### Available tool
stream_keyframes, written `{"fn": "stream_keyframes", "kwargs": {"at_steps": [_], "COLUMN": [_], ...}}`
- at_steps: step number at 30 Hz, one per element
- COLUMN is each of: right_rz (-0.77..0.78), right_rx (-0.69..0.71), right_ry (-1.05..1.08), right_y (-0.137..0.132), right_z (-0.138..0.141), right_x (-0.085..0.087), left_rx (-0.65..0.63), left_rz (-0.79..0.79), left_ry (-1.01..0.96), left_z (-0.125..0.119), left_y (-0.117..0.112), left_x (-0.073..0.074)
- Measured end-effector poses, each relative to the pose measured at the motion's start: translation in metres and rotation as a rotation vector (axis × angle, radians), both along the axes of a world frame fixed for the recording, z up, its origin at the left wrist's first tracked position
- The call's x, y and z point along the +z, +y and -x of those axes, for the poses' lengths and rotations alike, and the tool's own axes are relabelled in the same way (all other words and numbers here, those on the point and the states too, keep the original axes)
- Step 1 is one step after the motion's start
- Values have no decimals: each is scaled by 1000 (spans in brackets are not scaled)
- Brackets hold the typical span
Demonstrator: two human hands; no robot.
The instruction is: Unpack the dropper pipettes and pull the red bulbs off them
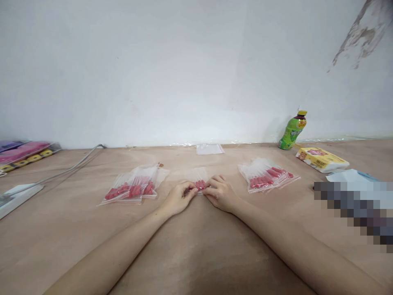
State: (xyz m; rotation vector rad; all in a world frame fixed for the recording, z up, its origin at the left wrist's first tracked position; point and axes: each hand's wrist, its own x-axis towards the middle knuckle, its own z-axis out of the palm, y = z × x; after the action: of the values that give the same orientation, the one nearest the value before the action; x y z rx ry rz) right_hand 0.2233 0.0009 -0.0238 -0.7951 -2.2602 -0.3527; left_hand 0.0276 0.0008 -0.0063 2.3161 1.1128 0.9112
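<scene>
Leave alone the left pile of bags (130, 190), set well apart. In the left hand (181, 196), pinched between thumb and curled forefinger: the near edge of the middle bag (198, 175), lying on the table (92, 237) between both hands with red pieces (200, 184) inside. Best to press evenly along that edge, probably the seal, without trapping a piece. In the right hand (222, 194), apparently the same pinch near the other corner; hold steady, well clear of the right pile of bags (264, 180).
</scene>
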Motion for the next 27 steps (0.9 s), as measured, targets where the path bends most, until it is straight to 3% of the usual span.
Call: {"fn": "stream_keyframes", "kwargs": {"at_steps": [6,15,23,27], "right_rz": [34,12,138,260], "right_rx": [32,-48,20,107], "right_ry": [5,3,8,13], "right_y": [1,-3,-9,-12], "right_z": [-1,9,19,17], "right_x": [-1,2,2,7], "left_rx": [-26,24,138,324], "left_rz": [-163,-176,-186,-240], "left_ry": [71,148,132,68], "left_z": [-2,-2,-3,0], "left_y": [-4,-1,2,1], "left_x": [-3,-6,-9,-2]}}
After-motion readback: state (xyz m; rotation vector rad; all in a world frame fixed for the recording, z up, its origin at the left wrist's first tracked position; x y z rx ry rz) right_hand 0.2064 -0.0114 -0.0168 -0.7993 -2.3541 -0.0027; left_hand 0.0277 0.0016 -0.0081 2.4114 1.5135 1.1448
